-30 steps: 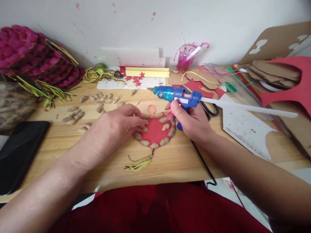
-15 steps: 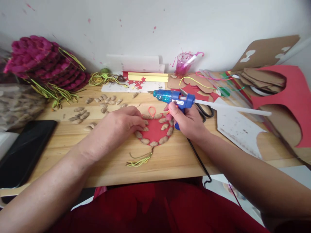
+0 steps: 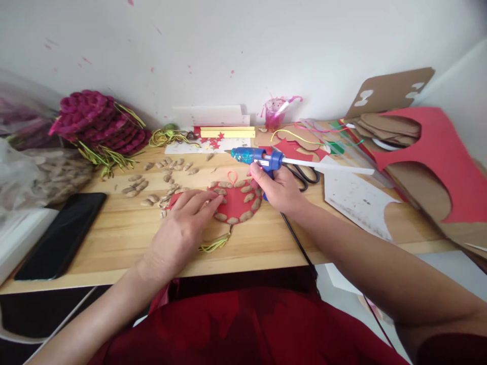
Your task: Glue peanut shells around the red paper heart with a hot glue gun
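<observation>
A round red piece [image 3: 236, 204] lies on the table, rimmed with peanuts [image 3: 249, 215], with a few more set inside the rim. At its top is an orange loop [image 3: 232, 177]; a yellow-green tassel [image 3: 215, 245] hangs from the bottom. My left hand [image 3: 186, 223] rests at the piece's left edge, its fingers stretched out with the tips beside the peanuts there. In my right hand [image 3: 279, 187] is a blue glue gun [image 3: 262, 158], its nozzle pointing left and a long white glue stick [image 3: 327, 166] sticking out behind. The fingers round its handle are partly hidden.
Loose peanuts [image 3: 167, 165] lie left of centre. A black phone [image 3: 63, 235] and a bag of peanuts [image 3: 63, 175] are at left, magenta peanut pieces [image 3: 101, 121] behind. Scissors [image 3: 310, 175], a stained cup [image 3: 274, 114] and red card [image 3: 452, 162] stand around.
My left hand has drawn back left and toward me, its fingers straightening. The glue gun stays in my right hand above the piece. The whole view has shifted a little.
</observation>
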{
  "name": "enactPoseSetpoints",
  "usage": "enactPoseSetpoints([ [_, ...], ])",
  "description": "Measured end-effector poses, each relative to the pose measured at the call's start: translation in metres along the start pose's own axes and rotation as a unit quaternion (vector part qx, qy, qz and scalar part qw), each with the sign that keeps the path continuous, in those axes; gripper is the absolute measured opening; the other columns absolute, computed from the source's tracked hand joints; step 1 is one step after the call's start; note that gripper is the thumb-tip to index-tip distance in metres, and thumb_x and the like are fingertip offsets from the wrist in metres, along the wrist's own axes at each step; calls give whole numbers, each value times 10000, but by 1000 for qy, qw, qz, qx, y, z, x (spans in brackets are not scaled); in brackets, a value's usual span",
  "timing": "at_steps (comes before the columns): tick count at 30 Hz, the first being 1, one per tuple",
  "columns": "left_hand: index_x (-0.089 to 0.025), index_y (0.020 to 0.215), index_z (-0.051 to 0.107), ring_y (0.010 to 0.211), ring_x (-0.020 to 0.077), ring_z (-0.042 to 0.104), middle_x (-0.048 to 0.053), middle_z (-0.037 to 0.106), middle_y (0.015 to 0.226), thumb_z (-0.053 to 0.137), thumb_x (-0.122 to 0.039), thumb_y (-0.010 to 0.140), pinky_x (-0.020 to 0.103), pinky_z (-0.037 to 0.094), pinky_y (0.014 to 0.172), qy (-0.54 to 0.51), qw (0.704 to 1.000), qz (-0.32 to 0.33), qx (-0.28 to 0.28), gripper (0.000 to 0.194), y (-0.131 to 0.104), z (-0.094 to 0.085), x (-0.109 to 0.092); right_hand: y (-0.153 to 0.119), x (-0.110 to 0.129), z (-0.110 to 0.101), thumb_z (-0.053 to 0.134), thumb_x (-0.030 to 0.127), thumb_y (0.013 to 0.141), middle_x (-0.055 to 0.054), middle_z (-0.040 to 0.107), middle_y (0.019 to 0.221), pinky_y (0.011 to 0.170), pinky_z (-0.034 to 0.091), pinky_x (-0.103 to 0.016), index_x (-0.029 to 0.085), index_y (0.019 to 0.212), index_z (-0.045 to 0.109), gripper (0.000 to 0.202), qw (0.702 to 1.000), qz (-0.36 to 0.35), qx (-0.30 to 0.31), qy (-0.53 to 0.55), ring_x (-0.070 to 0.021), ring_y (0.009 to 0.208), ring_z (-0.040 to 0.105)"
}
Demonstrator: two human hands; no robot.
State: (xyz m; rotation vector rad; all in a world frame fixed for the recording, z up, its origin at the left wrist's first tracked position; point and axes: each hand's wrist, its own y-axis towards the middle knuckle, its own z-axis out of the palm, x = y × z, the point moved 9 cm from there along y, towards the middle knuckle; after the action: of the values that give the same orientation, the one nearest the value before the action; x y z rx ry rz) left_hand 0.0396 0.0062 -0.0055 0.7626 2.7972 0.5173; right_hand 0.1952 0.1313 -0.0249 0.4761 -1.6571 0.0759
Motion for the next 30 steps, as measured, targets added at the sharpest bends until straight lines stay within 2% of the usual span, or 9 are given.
enactPoseSetpoints([
  [4, -78, 1417, 555, 1246, 337, 548, 195, 648, 1330, 429, -33, 995, 548, 534, 1064, 17, 1000, 4, 0, 443, -4, 5, -10, -1, 0, 2, 598, 765, 891, 26, 585, 659, 434, 386, -226, 195, 885, 640, 571, 1000, 11, 8, 23, -97, 498, 513],
  [10, -104, 1381, 597, 1195, 335, 563, 155, 708, 1265, 462, -76, 1012, 556, 548, 1020, 32, 999, -8, -18, 394, -3, 4, -9, 1, -2, -4, 562, 746, 930, -2, 620, 682, 482, 413, -248, 194, 838, 648, 566, 999, -8, -12, -39, -118, 557, 520],
  [13, -102, 1345, 631, 1197, 341, 561, 152, 726, 1234, 480, -107, 1019, 561, 545, 1007, 47, 998, -25, -18, 359, -1, 3, -11, 1, -3, -3, 577, 757, 914, -3, 619, 674, 473, 408, -252, 192, 827, 644, 575, 1000, -4, -9, -23, -122, 545, 530],
  [17, -98, 1294, 670, 1174, 319, 588, 151, 740, 1190, 487, -113, 1017, 510, 558, 977, 44, 998, -36, -13, 332, 4, 1, -15, 1, -7, -7, 627, 727, 905, -5, 622, 658, 466, 402, -251, 181, 832, 667, 552, 1000, 11, -22, -8, -120, 526, 521],
  [30, -128, 1327, 658, 1196, 341, 573, 134, 734, 1232, 498, -74, 981, 515, 514, 1004, 43, 998, -39, 1, 385, 3, 6, -11, 2, -18, -9, 663, 773, 847, 5, 636, 652, 479, 402, -231, 191, 838, 683, 582, 996, 60, -32, 51, -106, 527, 524],
])
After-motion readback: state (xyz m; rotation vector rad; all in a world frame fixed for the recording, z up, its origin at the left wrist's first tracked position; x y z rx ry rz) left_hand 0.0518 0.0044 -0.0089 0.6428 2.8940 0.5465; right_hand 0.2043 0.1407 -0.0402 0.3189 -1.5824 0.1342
